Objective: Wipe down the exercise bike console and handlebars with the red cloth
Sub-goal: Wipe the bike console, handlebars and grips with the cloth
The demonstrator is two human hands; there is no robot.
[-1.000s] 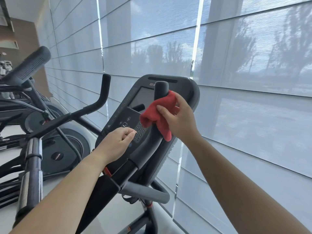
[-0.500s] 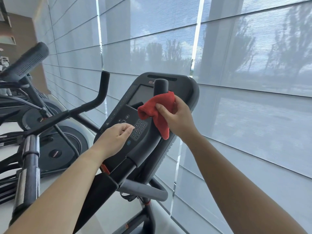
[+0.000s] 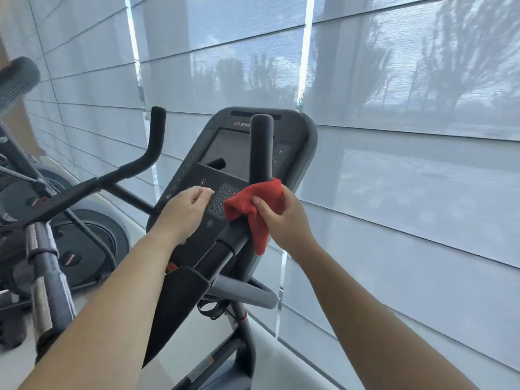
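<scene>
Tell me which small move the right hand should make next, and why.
Probably slide the red cloth down the handlebar. The right hand grips it wrapped round the bar at the bend, below the upright grip, and the lower stretch lies beneath; the left hand rests on the console.

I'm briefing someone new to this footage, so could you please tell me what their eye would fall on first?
The red cloth stands out, gripped by the right hand round the bend of the black handlebar, in front of the console. The left hand sits loosely curled beside the keypad, holding nothing. Pale window blinds fill the background.
</scene>
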